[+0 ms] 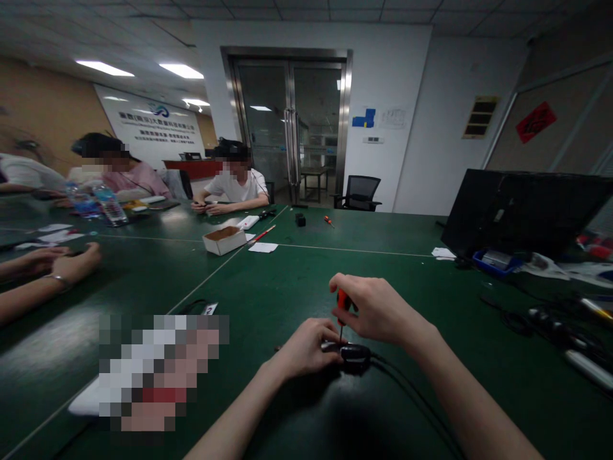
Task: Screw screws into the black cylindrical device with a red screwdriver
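Observation:
My right hand [376, 305] is closed around the red and black handle of a screwdriver [341, 308], held upright. Its thin shaft points down at a small black device [355, 358] lying on the green table [268, 287]. From the right side of the device, a black cable [407, 383] runs toward the table's near edge. My left hand [311, 348] pinches the left end of the device, its fingers close to the screwdriver's tip. The tip itself and the exact spot it touches are hard to make out.
Across the table lie an open white box [224, 241], a second screwdriver [329, 221] and a small black block [300, 220]. A monitor [522, 214], a blue tray [497, 262] and cables stand at right. A co-worker's hands [71, 262] are at left; other people sit beyond.

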`<state>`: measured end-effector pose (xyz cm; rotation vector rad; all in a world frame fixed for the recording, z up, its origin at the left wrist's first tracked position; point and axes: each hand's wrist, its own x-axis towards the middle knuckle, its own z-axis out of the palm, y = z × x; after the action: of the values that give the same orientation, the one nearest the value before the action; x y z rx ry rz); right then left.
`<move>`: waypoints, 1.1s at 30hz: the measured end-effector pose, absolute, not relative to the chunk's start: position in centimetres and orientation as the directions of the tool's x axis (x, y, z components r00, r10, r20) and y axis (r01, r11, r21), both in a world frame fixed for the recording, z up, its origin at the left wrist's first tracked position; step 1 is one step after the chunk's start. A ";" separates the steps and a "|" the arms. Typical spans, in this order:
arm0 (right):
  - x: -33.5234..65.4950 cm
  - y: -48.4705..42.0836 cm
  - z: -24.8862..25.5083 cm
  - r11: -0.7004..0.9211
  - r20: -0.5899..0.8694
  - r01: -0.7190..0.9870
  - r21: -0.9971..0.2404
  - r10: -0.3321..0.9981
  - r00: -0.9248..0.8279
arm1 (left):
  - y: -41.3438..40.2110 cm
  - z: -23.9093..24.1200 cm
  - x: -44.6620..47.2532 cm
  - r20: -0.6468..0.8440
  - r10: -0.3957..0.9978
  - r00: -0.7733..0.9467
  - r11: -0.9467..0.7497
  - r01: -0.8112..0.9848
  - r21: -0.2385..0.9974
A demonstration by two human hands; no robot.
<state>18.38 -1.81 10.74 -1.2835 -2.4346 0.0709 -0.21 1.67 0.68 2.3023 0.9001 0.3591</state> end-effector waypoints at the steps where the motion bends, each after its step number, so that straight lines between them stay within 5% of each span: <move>1: 18.3 -2.0 10.8 0.574 0.307 0.799 -0.180 0.805 -0.508 | 1.6 0.6 -0.1 0.026 0.688 0.725 -0.562 0.510 0.651; 5: 18.3 -2.7 11.0 0.561 0.290 0.823 -0.088 0.805 -0.518 | 1.5 0.2 0.1 0.050 0.696 0.716 -0.561 0.498 0.661; 11: 18.5 -3.1 11.5 0.604 0.274 0.759 -0.243 0.793 -0.544 | 1.6 0.2 0.1 0.068 0.685 0.726 -0.612 0.523 0.593; 20: 18.1 -2.9 11.5 0.529 0.268 0.846 -0.067 0.826 -0.495 | 1.4 0.4 0.1 0.070 0.702 0.709 -0.619 0.558 0.552; 26: 18.8 -3.2 11.7 0.615 0.259 0.749 -0.247 0.787 -0.560 | 1.3 0.2 0.1 0.100 0.682 0.725 -0.658 0.547 0.517; 33: 18.3 -2.8 11.8 0.510 0.233 0.858 -0.060 0.843 -0.485 | 1.0 0.7 0.2 0.094 0.701 0.707 -0.643 0.568 0.514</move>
<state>18.34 -2.76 11.78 -1.4454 -2.5211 -0.0941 0.20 0.99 0.73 2.4617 0.9753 0.3953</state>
